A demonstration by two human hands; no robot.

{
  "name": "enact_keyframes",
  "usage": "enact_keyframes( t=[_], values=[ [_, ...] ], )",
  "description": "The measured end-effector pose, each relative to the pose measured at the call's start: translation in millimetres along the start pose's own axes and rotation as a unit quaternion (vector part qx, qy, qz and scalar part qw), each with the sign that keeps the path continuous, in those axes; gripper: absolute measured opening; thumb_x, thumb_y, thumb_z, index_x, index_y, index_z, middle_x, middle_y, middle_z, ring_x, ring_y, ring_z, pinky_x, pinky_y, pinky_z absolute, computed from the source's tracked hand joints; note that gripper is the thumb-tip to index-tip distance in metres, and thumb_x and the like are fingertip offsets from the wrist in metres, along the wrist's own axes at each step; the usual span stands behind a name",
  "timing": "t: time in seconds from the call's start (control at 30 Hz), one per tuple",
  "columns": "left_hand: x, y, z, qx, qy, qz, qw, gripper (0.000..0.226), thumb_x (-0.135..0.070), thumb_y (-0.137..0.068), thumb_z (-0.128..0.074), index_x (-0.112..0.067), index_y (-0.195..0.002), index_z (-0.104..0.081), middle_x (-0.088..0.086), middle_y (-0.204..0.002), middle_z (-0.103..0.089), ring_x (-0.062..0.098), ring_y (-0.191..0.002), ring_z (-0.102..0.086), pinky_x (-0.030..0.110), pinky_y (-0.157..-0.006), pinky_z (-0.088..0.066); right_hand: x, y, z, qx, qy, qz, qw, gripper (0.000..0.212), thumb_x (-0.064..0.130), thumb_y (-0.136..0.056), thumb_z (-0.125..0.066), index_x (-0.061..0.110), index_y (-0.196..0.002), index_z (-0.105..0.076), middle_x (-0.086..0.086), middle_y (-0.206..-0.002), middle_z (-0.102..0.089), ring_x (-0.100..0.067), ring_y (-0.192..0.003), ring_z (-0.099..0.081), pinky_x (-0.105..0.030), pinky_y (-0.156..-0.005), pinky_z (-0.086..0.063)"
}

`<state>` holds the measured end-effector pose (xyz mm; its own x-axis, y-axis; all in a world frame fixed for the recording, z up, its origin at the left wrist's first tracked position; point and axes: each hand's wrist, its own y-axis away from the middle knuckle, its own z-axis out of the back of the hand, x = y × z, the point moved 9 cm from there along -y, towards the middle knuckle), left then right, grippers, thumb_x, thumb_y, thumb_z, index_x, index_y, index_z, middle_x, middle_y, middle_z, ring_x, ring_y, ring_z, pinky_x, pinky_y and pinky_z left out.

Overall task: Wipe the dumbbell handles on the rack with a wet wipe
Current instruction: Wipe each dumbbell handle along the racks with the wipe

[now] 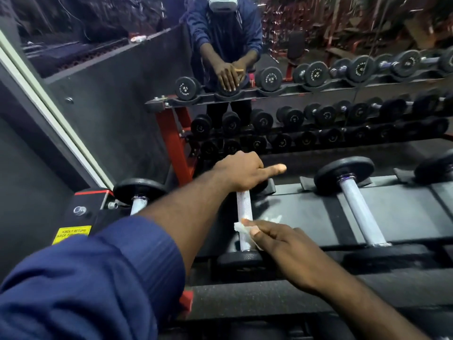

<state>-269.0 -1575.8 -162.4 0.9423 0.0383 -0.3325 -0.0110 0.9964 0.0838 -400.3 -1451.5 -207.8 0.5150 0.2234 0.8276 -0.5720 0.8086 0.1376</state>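
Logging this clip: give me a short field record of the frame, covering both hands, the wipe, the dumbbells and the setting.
Setting: dumbbell rack facing a mirror
Left hand: curled over the far head of the middle dumbbell, index finger extended
Right hand: pinches a white wet wipe against the handle, towards its near end
Neighbours: left dumbbell and right dumbbell, untouched
Label: yellow sticker, text unreadable
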Motion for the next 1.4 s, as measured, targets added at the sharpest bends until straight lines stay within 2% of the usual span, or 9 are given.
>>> enact_keyframes(
  t=[0.33,0.43,0.57,0.67,0.73,0.9,1.1,1.27,1.4],
  values=[
    [-7.7,-17.1,-10.9,0.102,-0.018,-0.02,0.994,0.068,-0.07,-0.09,-0.065,-0.015,-0.061,-0.038,0.001,-0.058,-0.043,0.019,-0.057,-0.042,0.032,-0.058,-0.037,-35.2,-6.1,3.0,0.028,-0.156,-0.114,0.981,0.029,0.028,-0.09,-0.075,0.014,-0.066,-0.067,-0.008,-0.065,-0.055,-0.022,-0.063,-0.047,-0.038,-0.066,-0.038],
    [-6.3,-19.6,-11.2,0.092,-0.01,-0.016,0.996,0.068,-0.07,-0.09,-0.066,-0.015,-0.06,-0.038,0.001,-0.056,-0.043,0.019,-0.055,-0.042,0.032,-0.06,-0.038,-19.9,-9.0,11.9,0.038,-0.154,-0.091,0.983,0.024,0.028,-0.087,-0.079,0.007,-0.076,-0.075,-0.004,-0.067,-0.066,-0.016,-0.062,-0.054,-0.029,-0.063,-0.043],
    [-4.3,-18.7,-11.7,0.092,0.011,-0.013,0.996,0.068,-0.067,-0.091,-0.068,-0.017,-0.059,-0.035,0.0,-0.054,-0.038,0.019,-0.052,-0.038,0.032,-0.06,-0.035,-8.9,-8.0,7.4,0.035,-0.061,-0.065,0.995,0.017,0.045,-0.087,-0.076,0.029,-0.084,-0.082,-0.002,-0.079,-0.077,-0.03,-0.083,-0.071,-0.047,-0.08,-0.057],
    [-3.2,-19.2,-12.3,0.094,0.021,-0.011,0.995,0.068,-0.066,-0.091,-0.068,-0.016,-0.059,-0.036,-0.001,-0.054,-0.038,0.017,-0.051,-0.037,0.032,-0.059,-0.036,-1.4,-10.8,11.2,-0.005,0.01,-0.029,1.0,0.015,0.047,-0.091,-0.071,0.037,-0.096,-0.081,0.015,-0.089,-0.078,-0.002,-0.074,-0.068,-0.038,-0.072,-0.054],
    [-4.9,-19.4,-12.8,0.092,0.024,-0.009,0.995,0.067,-0.066,-0.092,-0.067,-0.015,-0.06,-0.039,-0.001,-0.054,-0.039,0.016,-0.051,-0.038,0.032,-0.059,-0.036,8.1,-18.3,14.4,-0.048,0.079,0.02,0.996,0.021,0.048,-0.093,-0.068,0.039,-0.11,-0.078,0.024,-0.117,-0.071,0.01,-0.099,-0.065,-0.025,-0.085,-0.053],
    [-1.2,-21.0,-14.2,0.091,0.032,-0.004,0.995,0.063,-0.066,-0.093,-0.065,-0.011,-0.063,-0.056,-0.001,-0.056,-0.05,0.017,-0.054,-0.047,0.032,-0.061,-0.042,19.9,-29.6,9.9,-0.031,0.254,0.129,0.958,0.038,0.059,-0.099,-0.048,0.046,-0.13,-0.064,0.014,-0.162,-0.034,-0.01,-0.137,-0.044,-0.038,-0.107,-0.046],
    [-2.4,-17.6,-12.9,0.092,0.041,0.001,0.995,0.062,-0.064,-0.095,-0.064,-0.013,-0.06,-0.054,-0.003,-0.053,-0.045,0.015,-0.051,-0.042,0.03,-0.058,-0.037,43.2,-36.3,-0.4,0.062,0.407,0.232,0.881,0.054,0.066,-0.101,-0.022,0.047,-0.142,-0.052,0.019,-0.157,-0.035,-0.011,-0.117,-0.046,-0.036,-0.102,-0.045],
    [-1.2,-17.6,-13.8,0.102,0.053,0.005,0.993,0.061,-0.063,-0.095,-0.064,-0.015,-0.059,-0.058,-0.003,-0.052,-0.054,0.017,-0.054,-0.051,0.033,-0.063,-0.046,37.3,-50.1,5.2,0.014,0.479,0.224,0.848,0.06,0.068,-0.101,-0.015,0.045,-0.155,-0.028,0.016,-0.158,-0.038,-0.014,-0.121,-0.05,-0.04,-0.09,-0.05],
    [-2.2,-16.9,-11.7,0.095,0.049,0.004,0.994,0.058,-0.063,-0.096,-0.064,-0.02,-0.057,-0.063,-0.008,-0.047,-0.054,0.014,-0.053,-0.053,0.03,-0.06,-0.044,45.7,-56.1,2.3,-0.032,0.493,0.224,0.84,0.057,0.06,-0.103,-0.024,0.035,-0.152,-0.04,0.01,-0.152,-0.048,-0.018,-0.125,-0.053,-0.039,-0.082,-0.054]
  ],
)
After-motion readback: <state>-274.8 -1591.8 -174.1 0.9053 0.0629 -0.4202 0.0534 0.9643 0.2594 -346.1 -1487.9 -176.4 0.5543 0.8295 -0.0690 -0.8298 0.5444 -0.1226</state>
